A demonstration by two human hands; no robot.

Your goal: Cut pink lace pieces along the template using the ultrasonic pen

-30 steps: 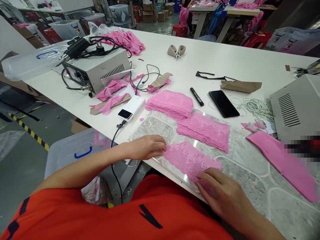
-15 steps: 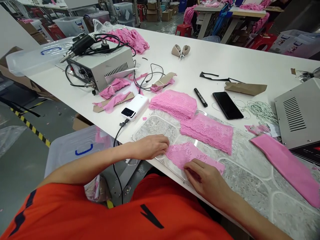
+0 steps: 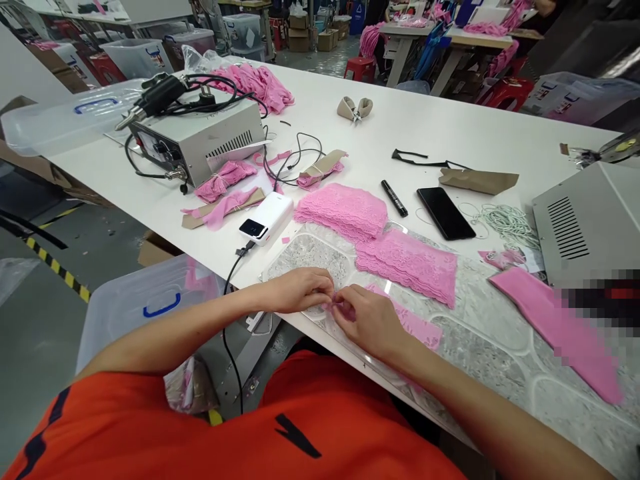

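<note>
My left hand (image 3: 306, 291) pinches the left end of a pink lace piece (image 3: 415, 327) at the table's front edge. Right beside it, my right hand (image 3: 367, 319) has its fingers closed on that same end and covers much of the lace. The rest of the piece lies flat to the right, on a grey stone-patterned mat (image 3: 493, 317). Just behind my hands are two stacks of pink lace pieces, one at the left (image 3: 343, 210) and one at the right (image 3: 407, 263), overlapping where they meet.
A white power bank (image 3: 267, 217) with a cable lies left of the stacks. Behind it stands a grey machine box (image 3: 200, 137). A marker (image 3: 394, 198), a black phone (image 3: 446, 213), and pale cord (image 3: 510, 225) lie further back. Pink fabric (image 3: 555, 330) and another grey box (image 3: 590, 220) are at right.
My right hand has moved left along the lace piece to its left end and now meets my left hand there. The view has shifted slightly.
</note>
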